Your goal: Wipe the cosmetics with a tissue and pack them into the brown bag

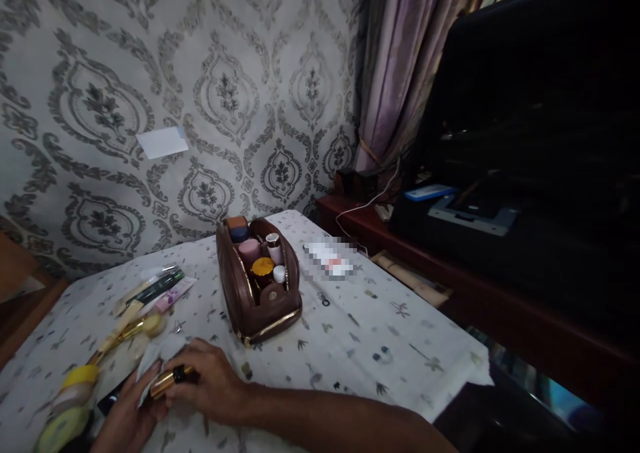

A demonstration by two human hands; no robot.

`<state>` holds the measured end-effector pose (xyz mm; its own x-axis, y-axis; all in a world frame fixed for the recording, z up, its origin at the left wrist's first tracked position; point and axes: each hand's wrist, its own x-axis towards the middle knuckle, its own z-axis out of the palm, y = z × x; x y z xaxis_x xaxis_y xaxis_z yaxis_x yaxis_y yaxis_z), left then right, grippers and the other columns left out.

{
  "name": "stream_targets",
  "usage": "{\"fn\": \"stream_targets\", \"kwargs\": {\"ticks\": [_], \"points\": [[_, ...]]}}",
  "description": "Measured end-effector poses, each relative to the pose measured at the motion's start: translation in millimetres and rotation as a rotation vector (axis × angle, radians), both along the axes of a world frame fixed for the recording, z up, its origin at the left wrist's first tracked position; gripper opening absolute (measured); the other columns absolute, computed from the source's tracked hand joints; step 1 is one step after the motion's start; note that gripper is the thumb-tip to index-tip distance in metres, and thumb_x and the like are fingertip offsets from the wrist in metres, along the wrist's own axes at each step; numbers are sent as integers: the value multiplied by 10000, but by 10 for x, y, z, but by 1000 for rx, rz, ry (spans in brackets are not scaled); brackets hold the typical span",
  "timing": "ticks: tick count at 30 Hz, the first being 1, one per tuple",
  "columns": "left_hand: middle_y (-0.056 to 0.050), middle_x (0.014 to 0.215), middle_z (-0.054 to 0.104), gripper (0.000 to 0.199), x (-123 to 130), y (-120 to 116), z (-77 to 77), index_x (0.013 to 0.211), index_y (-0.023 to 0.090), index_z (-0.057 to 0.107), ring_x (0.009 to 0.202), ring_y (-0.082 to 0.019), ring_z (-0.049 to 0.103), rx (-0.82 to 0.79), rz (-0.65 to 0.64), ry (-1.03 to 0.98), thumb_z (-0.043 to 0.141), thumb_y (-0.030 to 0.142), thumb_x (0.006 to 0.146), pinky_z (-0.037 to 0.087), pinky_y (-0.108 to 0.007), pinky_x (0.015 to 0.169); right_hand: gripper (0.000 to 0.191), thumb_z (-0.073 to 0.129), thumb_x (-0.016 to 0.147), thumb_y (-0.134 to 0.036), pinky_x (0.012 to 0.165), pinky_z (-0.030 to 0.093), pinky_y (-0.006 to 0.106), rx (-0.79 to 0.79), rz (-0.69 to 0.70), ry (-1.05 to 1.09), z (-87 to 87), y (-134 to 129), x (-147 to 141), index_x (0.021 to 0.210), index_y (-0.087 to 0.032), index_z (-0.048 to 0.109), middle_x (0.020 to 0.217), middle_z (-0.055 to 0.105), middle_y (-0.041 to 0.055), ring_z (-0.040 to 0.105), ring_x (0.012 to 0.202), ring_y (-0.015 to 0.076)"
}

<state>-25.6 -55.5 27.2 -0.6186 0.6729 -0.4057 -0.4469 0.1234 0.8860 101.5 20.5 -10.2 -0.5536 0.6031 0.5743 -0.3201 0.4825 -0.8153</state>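
Near the bottom of the head view my two hands meet over the table. My right hand [213, 381] is closed on a small shiny gold cylinder [163, 383] with a black part at one end; its exact kind is unclear. A crumpled white tissue [161, 349] is held in my left hand [131, 409], whose fingers lie against the gold cylinder. Beyond my hands stands a brown cosmetic bag [231, 299], unzipped. Inside it are several containers, among them a gold-lidded jar [263, 269], a pink-capped one [249, 249] and a silver-topped bottle [273, 246].
On the left lie cosmetic tubes [156, 287], brushes [117, 333], a yellow-lidded jar [80, 376] and a pale green round container [63, 429]. A blurred white item [327, 258] rests right of the bag. The patterned cloth [350, 353] covers the table against the wall.
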Motion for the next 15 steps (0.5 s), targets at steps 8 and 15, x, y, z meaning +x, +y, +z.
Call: {"fn": "stream_targets", "kwargs": {"ticks": [8, 15], "points": [[-24, 667, 720, 262, 38, 14, 35, 806, 153, 659, 566, -192, 696, 93, 8, -123, 686, 33, 574, 608, -262, 511, 276, 799, 716, -335, 786, 499, 269, -347, -147, 45, 49, 56, -22, 970, -229, 777, 878, 675, 14, 641, 823, 166], [-50, 832, 755, 409, 76, 24, -10, 918, 184, 723, 681, -204, 687, 246, -151, -3, 876, 265, 548, 546, -240, 505, 287, 737, 728, -203, 800, 504, 277, -319, -158, -29, 26, 103, -8, 1014, -213, 745, 927, 674, 20, 636, 876, 171]]}}
